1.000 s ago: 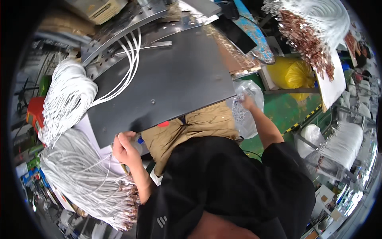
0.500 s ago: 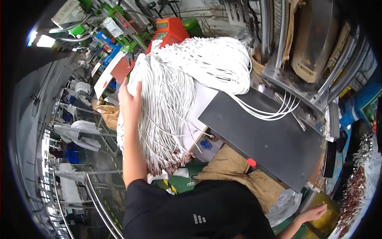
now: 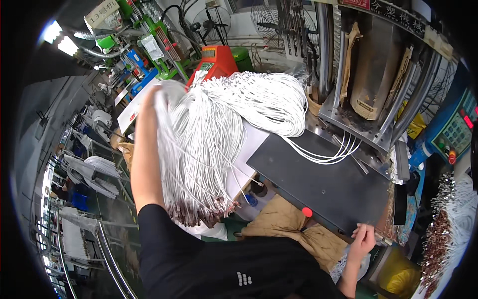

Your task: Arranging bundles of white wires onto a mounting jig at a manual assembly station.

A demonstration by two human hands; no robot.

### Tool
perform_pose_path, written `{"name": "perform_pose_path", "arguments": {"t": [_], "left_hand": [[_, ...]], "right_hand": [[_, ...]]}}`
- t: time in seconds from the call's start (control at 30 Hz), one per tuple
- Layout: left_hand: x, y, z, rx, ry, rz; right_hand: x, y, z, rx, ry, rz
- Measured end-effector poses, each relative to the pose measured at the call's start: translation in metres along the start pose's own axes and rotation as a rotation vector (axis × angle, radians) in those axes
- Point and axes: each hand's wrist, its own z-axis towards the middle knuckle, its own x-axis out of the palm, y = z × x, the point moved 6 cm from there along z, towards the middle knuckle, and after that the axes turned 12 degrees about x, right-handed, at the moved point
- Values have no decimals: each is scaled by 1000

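A large bundle of white cables lies spread at the left of the work surface, with brownish tips hanging over its near edge. My left hand is at the bundle's far left side, among strands smeared by motion. Its fingers cannot be made out. My right hand is beside the near right corner of a dark flat plate. The fingers of that hand are curled in, and nothing shows in them. A few cables run from the looped part of the bundle across the plate's far edge.
A press machine with metal columns stands behind the plate. To the right are a control panel and another cable bundle with brown tips. A red box-shaped device sits at the back. Brown cloth hangs below the plate.
My right hand has risen from low at the right to the plate's corner, its fingers curling in. My left arm has swung slightly left, and cables by that hand are moving.
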Motion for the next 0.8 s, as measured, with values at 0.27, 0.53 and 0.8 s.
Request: {"name": "perform_pose_path", "arguments": {"t": [0.27, 0.53, 0.8], "left_hand": [[-74, -205, 53, 385, 32, -555], [185, -309, -130, 460, 871, -995], [172, -315, -223, 774, 308, -432]], "right_hand": [[51, 36, 33, 166, 386, 110], [158, 319, 39, -737, 765, 256], [135, 425, 16, -645, 1076, 487]]}}
